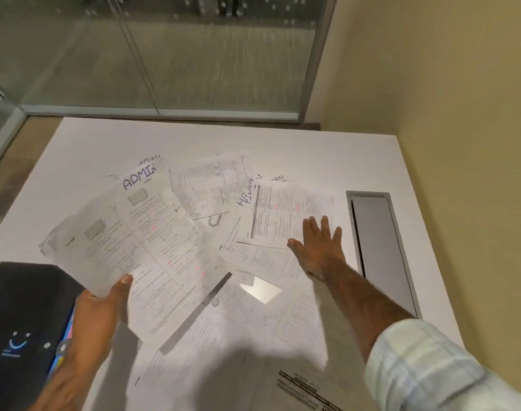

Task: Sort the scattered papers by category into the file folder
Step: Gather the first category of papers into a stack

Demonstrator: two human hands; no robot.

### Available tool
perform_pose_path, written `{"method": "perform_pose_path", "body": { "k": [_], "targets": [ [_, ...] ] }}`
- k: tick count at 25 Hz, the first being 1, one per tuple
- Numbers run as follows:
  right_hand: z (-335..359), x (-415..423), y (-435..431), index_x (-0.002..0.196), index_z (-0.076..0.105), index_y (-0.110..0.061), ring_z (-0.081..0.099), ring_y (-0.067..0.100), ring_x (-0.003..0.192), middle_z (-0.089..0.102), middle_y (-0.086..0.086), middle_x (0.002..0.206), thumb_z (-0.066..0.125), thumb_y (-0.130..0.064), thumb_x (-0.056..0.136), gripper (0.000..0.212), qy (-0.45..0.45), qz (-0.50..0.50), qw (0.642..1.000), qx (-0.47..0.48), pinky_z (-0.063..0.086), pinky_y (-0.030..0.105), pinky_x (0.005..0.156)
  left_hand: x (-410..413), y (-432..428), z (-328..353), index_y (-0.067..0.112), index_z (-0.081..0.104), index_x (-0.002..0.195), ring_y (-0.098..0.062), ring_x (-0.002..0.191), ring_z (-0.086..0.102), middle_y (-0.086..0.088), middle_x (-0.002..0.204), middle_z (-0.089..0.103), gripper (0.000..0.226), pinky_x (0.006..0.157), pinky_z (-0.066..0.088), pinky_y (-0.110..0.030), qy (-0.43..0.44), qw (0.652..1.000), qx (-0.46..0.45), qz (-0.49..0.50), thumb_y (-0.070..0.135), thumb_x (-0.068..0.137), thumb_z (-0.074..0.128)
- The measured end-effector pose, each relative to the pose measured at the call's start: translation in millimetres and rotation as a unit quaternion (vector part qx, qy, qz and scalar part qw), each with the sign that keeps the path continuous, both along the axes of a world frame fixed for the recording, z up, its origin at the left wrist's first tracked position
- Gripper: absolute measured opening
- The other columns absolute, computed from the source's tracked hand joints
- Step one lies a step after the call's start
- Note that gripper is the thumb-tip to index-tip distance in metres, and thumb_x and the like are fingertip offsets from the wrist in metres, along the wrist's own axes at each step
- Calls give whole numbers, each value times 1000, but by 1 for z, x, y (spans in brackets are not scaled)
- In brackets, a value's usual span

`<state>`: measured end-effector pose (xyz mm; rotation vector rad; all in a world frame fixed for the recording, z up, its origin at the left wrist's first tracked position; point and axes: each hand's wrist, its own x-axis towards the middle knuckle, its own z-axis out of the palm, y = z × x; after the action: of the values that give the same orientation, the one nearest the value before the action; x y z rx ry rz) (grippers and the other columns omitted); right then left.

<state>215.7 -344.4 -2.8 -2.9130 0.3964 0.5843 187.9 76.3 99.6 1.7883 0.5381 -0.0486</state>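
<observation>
White counter (357, 149), seen from above, set into a corner with a tan wall (461, 99) on the right and a glass partition (164, 54) beyond the far edge.

Loose printed papers (253, 315) lie scattered and overlapping across the middle of the counter, most at odd angles. Handwritten headings show on several: "ADMIN" on one sheet (140, 178), "SPORTS" peeking out just behind it, "FINANCE" on the sheet (278, 215) toward the right.

Left hand (100, 310): closed on the near corner of two or three sheets (105, 244), thumb on top, fingers underneath. These sheets are raised off the counter and fan out toward the far left; the ADMIN sheet seems to be part of this bunch, though I cannot tell for certain.

Right hand (317, 241): stretched out flat, fingers spread, palm down on the near right corner of the FINANCE sheet. It grips nothing. A pale checked sleeve (425, 366) covers the upper forearm.

Dark file folder (22, 321) sits at the near left edge of the counter, partly under the left wrist, with coloured edges showing along its right side.

A grey rectangular hatch (383, 247) is recessed in the counter just right of the right hand.
</observation>
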Motion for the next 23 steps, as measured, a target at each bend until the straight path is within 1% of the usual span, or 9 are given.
{"method": "perform_pose_path", "body": {
  "k": [4, 8, 12, 13, 15, 17, 18, 21, 23],
  "targets": [
    [1, -4, -8, 160, -3, -10, -14, 38, 154, 3, 19, 168, 7, -70, 95, 89, 8, -117, 990, -82, -6, 62, 121, 5, -5, -4, 9, 55, 140, -29, 112, 60, -4, 122, 64, 41, 98, 46, -43, 11, 1000, -16, 13, 12, 100, 62],
    [-7, 13, 4, 161, -3, -16, -17, 33, 154, -5, 10, 170, 7, -69, 96, 84, -10, -37, 998, -50, -9, 59, 122, 15, -11, -8, 12, 54, 140, -27, 114, 58, -5, 126, 63, 41, 99, 46, -43, 24, 999, -26, 10, 13, 100, 62],
    [-11, 25, 10, 161, -4, -11, -15, 41, 153, -9, 21, 167, 7, -74, 94, 93, 16, -160, 986, -46, -3, 61, 122, 25, -16, -5, 12, 53, 141, -26, 115, 58, -5, 126, 63, 43, 100, 45, -42, 25, 999, -30, 7, 13, 100, 62],
    [-11, 27, 14, 161, -4, -12, -15, 41, 153, -9, 20, 167, 6, -74, 93, 93, -4, -164, 985, -46, -3, 62, 122, 27, -16, -4, 12, 52, 142, -26, 116, 58, -5, 128, 63, 44, 101, 45, -42, 24, 999, -30, 4, 12, 99, 62],
    [-10, 32, 22, 161, -3, -17, -14, 37, 154, -7, 14, 168, 6, -72, 94, 87, -53, -95, 993, -41, -6, 60, 122, 30, -17, -3, 12, 51, 144, -27, 118, 57, -5, 130, 63, 46, 104, 44, -44, 23, 999, -29, 1, 12, 99, 63],
    [-12, 37, 29, 161, -1, -19, -14, 34, 155, -5, 10, 169, 7, -70, 95, 84, -45, -19, 998, -30, -8, 59, 122, 32, -19, -3, 13, 51, 142, -27, 117, 57, -4, 127, 63, 45, 102, 45, -44, 26, 999, -29, 0, 12, 99, 63],
    [-13, 38, 31, 161, -1, -17, -14, 34, 155, -6, 12, 169, 6, -70, 95, 85, -26, -19, 999, -30, -8, 59, 122, 33, -19, -2, 13, 51, 141, -27, 117, 57, -3, 126, 62, 44, 101, 45, -44, 26, 999, -30, 2, 12, 99, 63],
    [-14, 41, 32, 161, -3, -10, -15, 40, 153, -10, 19, 167, 7, -72, 95, 91, 2, -129, 991, -43, -4, 62, 121, 37, -17, 0, 18, 54, 133, -29, 115, 57, -1, 119, 64, 36, 98, 45, -44, 35, 999, -34, 7, 15, 99, 64],
    [-13, 42, 39, 160, -4, -14, -17, 38, 153, -12, 14, 167, 9, -70, 96, 86, -44, -88, 994, -47, -4, 63, 122, 40, -17, 3, 25, 56, 124, -28, 112, 58, 7, 108, 66, 28, 98, 45, -46, 42, 998, -40, 9, 16, 99, 64]
  ]
}}
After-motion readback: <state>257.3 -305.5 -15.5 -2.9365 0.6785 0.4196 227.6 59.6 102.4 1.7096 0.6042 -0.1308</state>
